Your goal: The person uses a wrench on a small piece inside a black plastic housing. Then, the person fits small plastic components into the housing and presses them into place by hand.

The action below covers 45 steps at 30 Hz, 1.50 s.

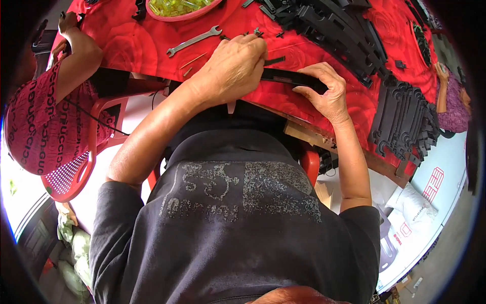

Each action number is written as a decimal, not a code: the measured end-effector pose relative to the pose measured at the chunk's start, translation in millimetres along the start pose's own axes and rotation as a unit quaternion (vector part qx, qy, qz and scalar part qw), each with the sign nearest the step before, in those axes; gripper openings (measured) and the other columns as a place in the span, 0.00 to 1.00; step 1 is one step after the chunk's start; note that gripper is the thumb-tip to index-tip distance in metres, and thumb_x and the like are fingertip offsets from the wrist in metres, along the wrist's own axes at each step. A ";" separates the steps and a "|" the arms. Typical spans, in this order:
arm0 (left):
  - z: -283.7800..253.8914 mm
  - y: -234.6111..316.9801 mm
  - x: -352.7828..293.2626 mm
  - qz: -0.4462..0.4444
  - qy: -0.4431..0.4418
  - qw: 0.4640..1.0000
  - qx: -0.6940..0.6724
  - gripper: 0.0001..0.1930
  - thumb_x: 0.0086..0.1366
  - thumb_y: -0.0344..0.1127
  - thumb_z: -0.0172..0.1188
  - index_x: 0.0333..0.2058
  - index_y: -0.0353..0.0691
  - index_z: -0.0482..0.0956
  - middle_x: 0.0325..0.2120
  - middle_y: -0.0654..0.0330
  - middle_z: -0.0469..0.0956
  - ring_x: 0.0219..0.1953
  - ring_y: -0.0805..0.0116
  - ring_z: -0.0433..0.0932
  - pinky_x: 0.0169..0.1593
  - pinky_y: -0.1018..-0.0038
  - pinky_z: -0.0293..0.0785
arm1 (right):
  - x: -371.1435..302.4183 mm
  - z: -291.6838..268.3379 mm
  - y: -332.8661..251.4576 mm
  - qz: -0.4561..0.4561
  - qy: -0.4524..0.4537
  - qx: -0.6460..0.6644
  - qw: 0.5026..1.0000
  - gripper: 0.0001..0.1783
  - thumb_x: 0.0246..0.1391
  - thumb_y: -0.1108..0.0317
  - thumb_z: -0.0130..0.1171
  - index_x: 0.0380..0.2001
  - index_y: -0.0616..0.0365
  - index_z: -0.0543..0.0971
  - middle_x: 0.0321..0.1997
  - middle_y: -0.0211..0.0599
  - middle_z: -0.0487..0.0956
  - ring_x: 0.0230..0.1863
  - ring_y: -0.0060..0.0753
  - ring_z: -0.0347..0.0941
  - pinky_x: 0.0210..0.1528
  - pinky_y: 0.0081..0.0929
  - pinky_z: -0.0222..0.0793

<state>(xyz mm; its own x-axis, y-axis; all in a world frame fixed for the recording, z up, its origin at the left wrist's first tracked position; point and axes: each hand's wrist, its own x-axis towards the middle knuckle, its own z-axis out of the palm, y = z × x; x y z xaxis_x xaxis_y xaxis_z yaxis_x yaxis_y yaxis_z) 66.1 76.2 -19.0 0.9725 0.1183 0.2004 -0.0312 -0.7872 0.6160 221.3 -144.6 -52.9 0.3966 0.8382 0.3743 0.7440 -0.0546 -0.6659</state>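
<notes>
My right hand grips the right end of a long black plastic piece, thumb below and fingers above. At the left end of that piece is my left hand, its fingers curled down and pinched together. The back of the hand hides what the fingertips hold. Just beyond the piece lies a short dark strip on the red rose-patterned tablecloth. Left of my left hand are an open-ended wrench and two thin brownish sticks. Small black bits lie past my knuckles.
A pink bowl of yellow-green clear pieces stands at the far edge. Long black plastic parts are heaped at the far right, with a stack of similar parts nearer. One person sits at left on a red chair; another is at far right.
</notes>
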 end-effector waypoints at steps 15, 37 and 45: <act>-1.4 4.1 -4.5 0.041 -0.065 0.993 0.089 0.05 0.64 0.28 0.58 0.38 0.37 0.78 0.44 0.57 0.75 0.51 0.54 0.74 0.52 0.58 0.67 | -1.8 0.4 -0.7 -0.002 0.005 0.001 1.000 0.21 0.36 0.70 0.81 0.37 0.58 0.86 0.37 0.37 0.85 0.39 0.40 0.81 0.45 0.32 0.78; 15.0 13.2 12.4 0.089 -0.118 0.981 0.123 0.10 0.56 0.27 0.58 0.39 0.37 0.77 0.40 0.54 0.78 0.49 0.54 0.79 0.60 0.55 0.65 | -4.0 -0.3 -0.3 -0.038 0.006 -0.046 0.998 0.16 0.34 0.73 0.79 0.31 0.56 0.86 0.46 0.36 0.83 0.47 0.41 0.79 0.48 0.35 0.77; 17.0 19.1 19.9 0.096 -0.160 0.970 0.156 0.13 0.55 0.27 0.59 0.42 0.37 0.77 0.40 0.54 0.80 0.49 0.54 0.80 0.60 0.54 0.67 | -4.5 2.5 -3.8 -0.046 0.034 -0.069 0.996 0.19 0.32 0.75 0.78 0.35 0.54 0.87 0.46 0.35 0.83 0.47 0.43 0.79 0.48 0.37 0.77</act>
<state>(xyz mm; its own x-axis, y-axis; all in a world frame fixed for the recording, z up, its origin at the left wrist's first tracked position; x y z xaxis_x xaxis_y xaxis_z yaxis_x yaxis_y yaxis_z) 88.8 53.2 -16.2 0.9791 -0.2032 0.0122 -0.1964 -0.9268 0.3202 215.3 -146.8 -53.7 0.3555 0.8050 0.4750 0.8434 -0.0572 -0.5343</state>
